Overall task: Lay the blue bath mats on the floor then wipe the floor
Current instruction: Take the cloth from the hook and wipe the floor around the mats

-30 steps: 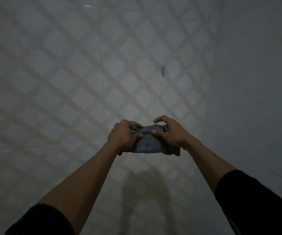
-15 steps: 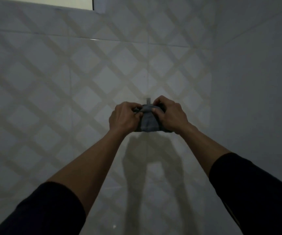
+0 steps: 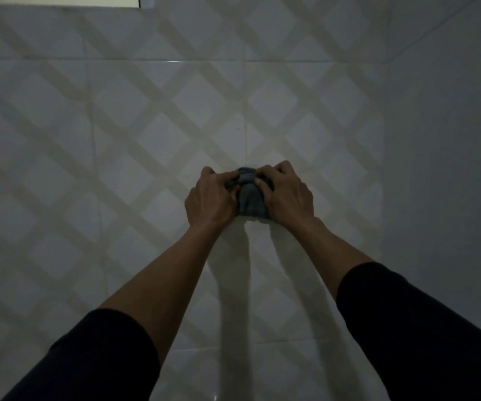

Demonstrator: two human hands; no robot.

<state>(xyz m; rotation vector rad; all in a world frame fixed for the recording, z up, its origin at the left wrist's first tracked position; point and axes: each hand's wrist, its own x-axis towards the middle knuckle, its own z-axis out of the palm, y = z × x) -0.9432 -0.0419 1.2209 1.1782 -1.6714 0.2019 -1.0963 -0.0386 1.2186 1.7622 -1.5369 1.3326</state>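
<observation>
A small grey-blue cloth (image 3: 250,198) is bunched up between both hands, held out in front of me against a white tiled surface (image 3: 135,134) with a beige lattice pattern. My left hand (image 3: 210,198) grips its left side with the fingers curled in. Pinching the top right edge is my right hand (image 3: 287,195). Most of the cloth is hidden behind the fingers; only a narrow middle strip shows. No blue bath mat is in view.
A plain pale wall (image 3: 441,169) meets the patterned tiles along a corner at the right. A pale frame edge (image 3: 94,0) runs along the top left. Dark sleeves cover both forearms near the bottom. The light is dim.
Both hands have drawn closer together and bunched the cloth tighter, so less of it shows. The view has tilted, and the frame edge at the top left has come into sight.
</observation>
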